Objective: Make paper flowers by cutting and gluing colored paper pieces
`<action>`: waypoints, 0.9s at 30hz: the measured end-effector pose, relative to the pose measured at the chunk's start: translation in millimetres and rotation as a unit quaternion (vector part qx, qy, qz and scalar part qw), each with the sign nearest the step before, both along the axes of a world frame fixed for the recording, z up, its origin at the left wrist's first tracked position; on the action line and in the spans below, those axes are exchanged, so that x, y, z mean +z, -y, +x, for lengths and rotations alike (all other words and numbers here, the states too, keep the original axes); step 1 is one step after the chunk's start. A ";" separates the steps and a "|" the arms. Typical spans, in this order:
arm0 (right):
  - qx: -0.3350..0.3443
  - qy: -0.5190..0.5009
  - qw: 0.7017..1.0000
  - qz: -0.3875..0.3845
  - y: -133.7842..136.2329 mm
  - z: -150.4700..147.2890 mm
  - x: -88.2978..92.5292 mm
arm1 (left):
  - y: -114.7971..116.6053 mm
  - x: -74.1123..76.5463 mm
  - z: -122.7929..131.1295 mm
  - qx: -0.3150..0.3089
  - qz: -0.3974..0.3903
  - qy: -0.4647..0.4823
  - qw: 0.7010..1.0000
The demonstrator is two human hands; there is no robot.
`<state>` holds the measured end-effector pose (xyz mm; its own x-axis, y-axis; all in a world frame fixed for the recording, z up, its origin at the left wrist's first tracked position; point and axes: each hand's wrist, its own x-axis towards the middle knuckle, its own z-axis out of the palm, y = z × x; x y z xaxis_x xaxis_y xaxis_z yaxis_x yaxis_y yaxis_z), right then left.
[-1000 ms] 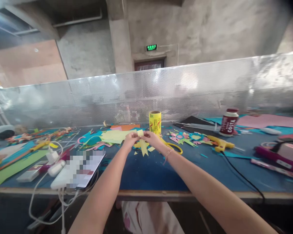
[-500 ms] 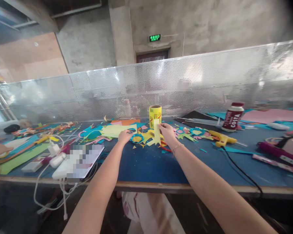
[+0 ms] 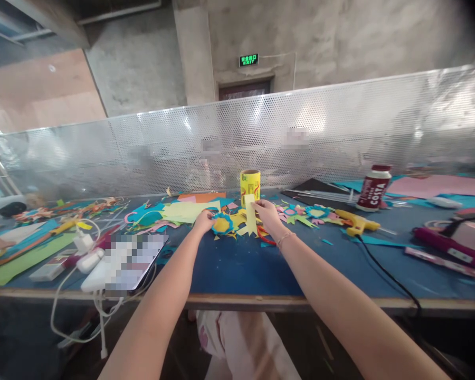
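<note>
My left hand (image 3: 203, 222) is closed on the edge of a blue paper flower (image 3: 222, 225) with a yellow round centre, whose face is turned toward me. In my right hand (image 3: 266, 214), pinched by the fingertips, a pale yellow paper strip (image 3: 250, 215) hangs upright with a notched lower end. Behind the strip stands a yellow cylindrical roll (image 3: 250, 184). Red scissors handles (image 3: 266, 236) lie just below my right hand, partly hidden by it. Yellow paper cut-outs lie on the table between the hands.
A yellow glue gun (image 3: 356, 222) with a black cord lies right, near a COSTA bottle (image 3: 374, 188). A phone (image 3: 142, 261) and white cables are at left. Paper sheets (image 3: 190, 211) spread behind my left hand. A perforated metal screen (image 3: 162, 153) borders the back. Another person's hand shows far left.
The blue flower is tipped up and shows more of its round face. My right hand and the strip have hardly moved. The other person's hand at far left has drawn toward the picture edge.
</note>
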<state>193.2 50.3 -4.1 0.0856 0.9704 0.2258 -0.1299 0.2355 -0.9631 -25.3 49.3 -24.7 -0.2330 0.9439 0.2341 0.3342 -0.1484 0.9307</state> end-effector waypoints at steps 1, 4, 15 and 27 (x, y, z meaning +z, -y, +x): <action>0.000 -0.008 1.000 -0.002 0.8 -0.4 0.7 | 0.3 0.8 1.1 0.006 0.000 -0.001 1.000; 0.007 -0.030 0.999 -0.015 3.9 -2.0 3.7 | 3.1 3.6 5.4 0.020 -0.009 0.019 1.000; 0.007 -0.051 0.998 -0.019 9.2 -4.5 6.0 | 18.2 28.5 11.5 -0.034 0.045 0.329 0.943; 0.060 0.073 0.995 -0.013 11.3 -13.7 -6.7 | 26.5 38.0 20.2 -0.093 0.093 0.331 0.934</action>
